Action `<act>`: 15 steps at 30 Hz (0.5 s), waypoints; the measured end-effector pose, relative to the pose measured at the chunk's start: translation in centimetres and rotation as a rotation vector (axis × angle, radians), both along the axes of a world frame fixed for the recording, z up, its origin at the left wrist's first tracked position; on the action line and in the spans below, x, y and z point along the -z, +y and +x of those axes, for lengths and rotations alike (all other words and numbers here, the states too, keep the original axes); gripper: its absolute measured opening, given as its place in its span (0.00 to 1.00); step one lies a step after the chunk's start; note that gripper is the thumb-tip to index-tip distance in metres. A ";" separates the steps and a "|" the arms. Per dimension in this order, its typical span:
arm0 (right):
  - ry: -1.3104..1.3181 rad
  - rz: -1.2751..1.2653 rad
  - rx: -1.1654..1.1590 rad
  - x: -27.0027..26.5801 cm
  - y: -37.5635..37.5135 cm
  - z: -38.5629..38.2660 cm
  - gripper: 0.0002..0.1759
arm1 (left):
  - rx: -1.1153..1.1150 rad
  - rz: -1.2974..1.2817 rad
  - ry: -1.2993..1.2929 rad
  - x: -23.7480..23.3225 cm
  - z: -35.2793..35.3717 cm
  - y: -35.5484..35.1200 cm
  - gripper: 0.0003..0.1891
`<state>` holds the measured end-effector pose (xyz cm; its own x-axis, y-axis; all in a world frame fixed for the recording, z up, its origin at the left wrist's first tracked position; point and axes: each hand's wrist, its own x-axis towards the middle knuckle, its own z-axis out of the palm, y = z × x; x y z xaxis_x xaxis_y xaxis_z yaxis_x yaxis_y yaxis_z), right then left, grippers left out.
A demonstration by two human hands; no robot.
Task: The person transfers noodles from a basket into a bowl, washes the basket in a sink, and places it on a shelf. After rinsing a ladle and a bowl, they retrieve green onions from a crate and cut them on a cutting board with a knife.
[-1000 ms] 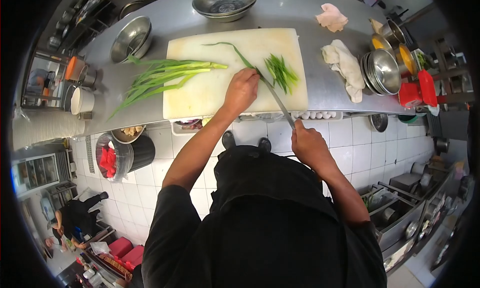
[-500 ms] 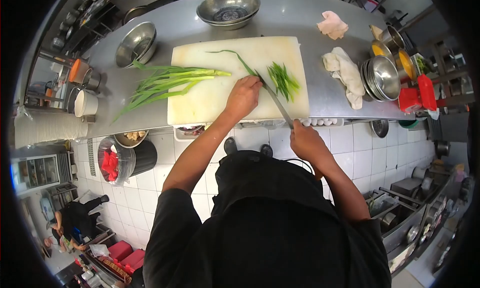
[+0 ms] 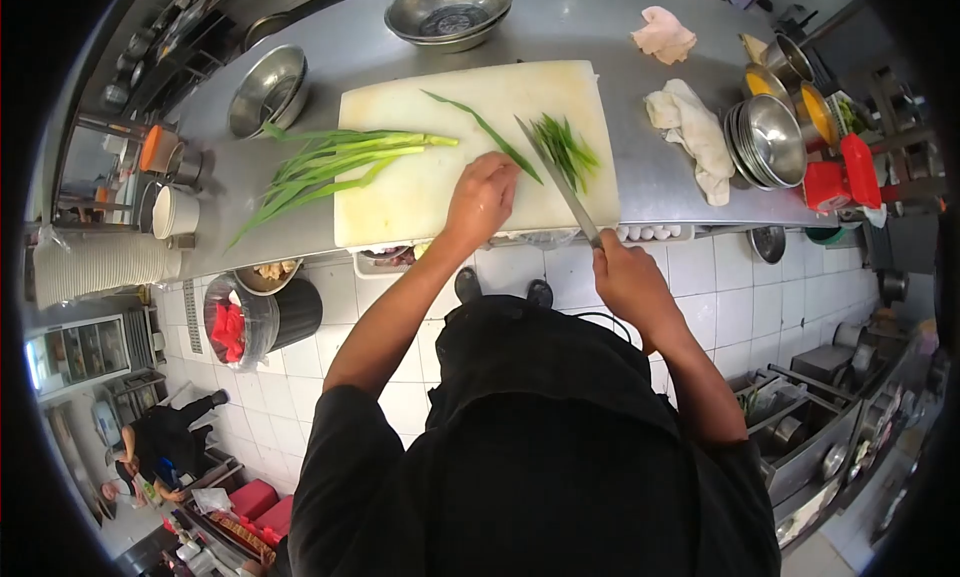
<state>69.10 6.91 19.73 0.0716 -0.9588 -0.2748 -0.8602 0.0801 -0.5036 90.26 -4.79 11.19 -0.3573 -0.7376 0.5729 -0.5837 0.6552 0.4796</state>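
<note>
My right hand (image 3: 632, 285) grips the handle of a kitchen knife (image 3: 566, 187), its blade angled up and to the left over a white cutting board (image 3: 400, 202). Right beside the blade lies a small pile of cut green onion pieces (image 3: 566, 155). One long green onion leaf (image 3: 480, 127) rests to the left of the knife. My left hand (image 3: 482, 199) is just below that leaf, fingers curled together, with nothing visible in them. A bunch of green onions (image 3: 340, 162) spreads across the board's left side, its leaves hanging past the edge onto the steel table.
Metal bowls (image 3: 449, 17) stand at the back, another bowl (image 3: 268, 92) at left. On the right are a crumpled white cloth (image 3: 692, 142), a pinkish cloth (image 3: 664, 37) and stacked steel bowls (image 3: 770, 142). Below left is a lined bin (image 3: 245, 322); farther off, another person (image 3: 165, 442).
My left hand has come away from the leaf, dropping slightly down and left. The knife has shifted right, closer to the cut pieces, leaving the leaf lying apart from it.
</note>
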 end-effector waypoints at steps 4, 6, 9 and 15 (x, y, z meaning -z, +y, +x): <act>0.021 0.000 -0.055 -0.1 0.7 0.7 0.10 | 0.000 -0.006 -0.042 0.3 0.4 -1.4 0.08; 0.031 -0.013 -0.078 0.0 0.8 1.1 0.10 | -0.001 -0.011 -0.048 0.6 0.4 -1.9 0.08; 0.032 0.022 -0.058 -0.2 0.8 1.4 0.11 | -0.001 -0.017 -0.051 1.0 0.2 -2.2 0.08; 0.015 0.136 -0.041 -0.2 0.7 1.5 0.14 | -0.004 -0.020 -0.041 1.4 0.2 -2.2 0.08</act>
<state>70.57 7.59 19.91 0.1052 -0.9090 -0.4033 -0.8716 0.1110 -0.4775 90.48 -7.01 9.74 -0.3781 -0.7276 0.5723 -0.6053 0.6621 0.4419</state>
